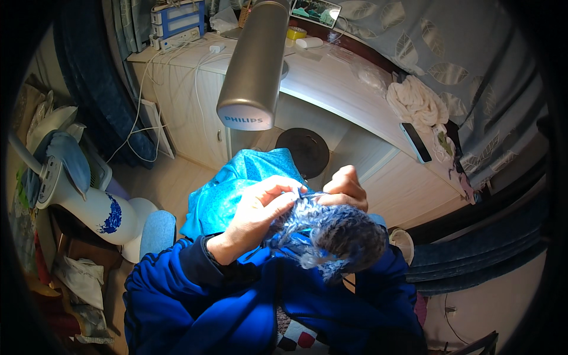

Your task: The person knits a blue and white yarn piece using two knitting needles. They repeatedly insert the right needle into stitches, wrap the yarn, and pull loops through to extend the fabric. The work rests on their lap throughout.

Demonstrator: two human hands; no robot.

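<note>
A fuzzy blue-and-grey knitted piece (346, 237) hangs bunched in front of my chest, over my lap. My left hand (255, 215) pinches its upper left edge between thumb and fingertips. On the upper right edge, my right hand (346, 191) is curled closed against the yarn. The fingertips of both hands are a short gap apart. Whether a hook or needle sits in the right hand cannot be made out. Bright turquoise fabric (242, 195) covers my lap beneath the left hand.
A Philips lamp head (253, 75) hangs above and beyond my hands. Behind it, the desk (319, 97) carries a phone (416, 143), cream cloth (417, 102), yellow tape (296, 33) and a lit screen (316, 12). White cables (142, 97) trail off its left side. A white appliance (88, 213) stands left.
</note>
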